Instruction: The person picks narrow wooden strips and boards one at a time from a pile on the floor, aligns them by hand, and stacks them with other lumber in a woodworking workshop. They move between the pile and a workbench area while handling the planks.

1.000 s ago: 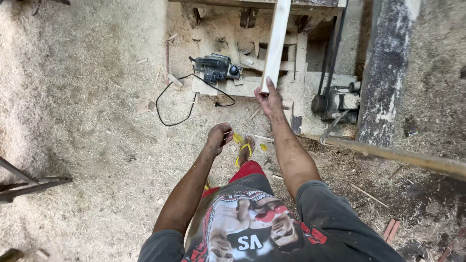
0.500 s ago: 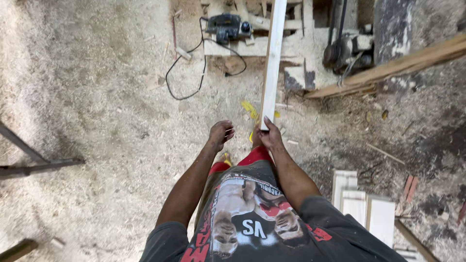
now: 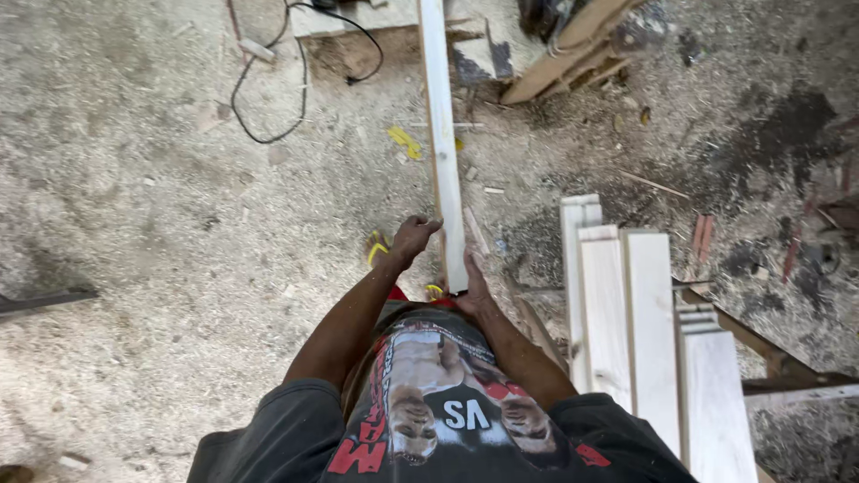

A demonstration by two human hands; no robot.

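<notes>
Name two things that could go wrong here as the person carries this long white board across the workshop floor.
1. The black cable loops over the sawdust floor ahead; in yellow sandals, a foot might catch it.
2. Both hands, right hand and left hand, grip only the near end of the board; its far end may dip or swing into the timber.

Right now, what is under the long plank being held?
Under the plank: sawdust-covered floor, a yellow scrap beside it, and sandalled feet near both hands. Ground directly beneath is hidden.
</notes>
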